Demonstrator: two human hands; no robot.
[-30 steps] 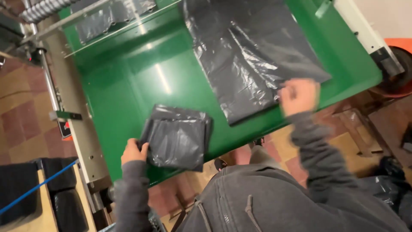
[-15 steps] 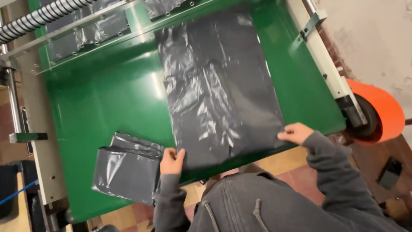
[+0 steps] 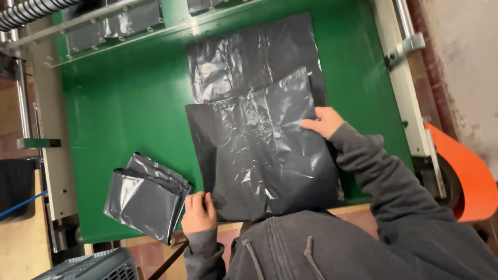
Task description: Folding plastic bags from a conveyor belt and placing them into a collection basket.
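Glossy crinkled black plastic bag [image 3: 259,155]; both hands pinch its edges.

No packages, labels, signs, screens.

Plastic bag [image 3: 259,150] on table [image 3: 124,114], folded bags [image 3: 145,197] lying to its left
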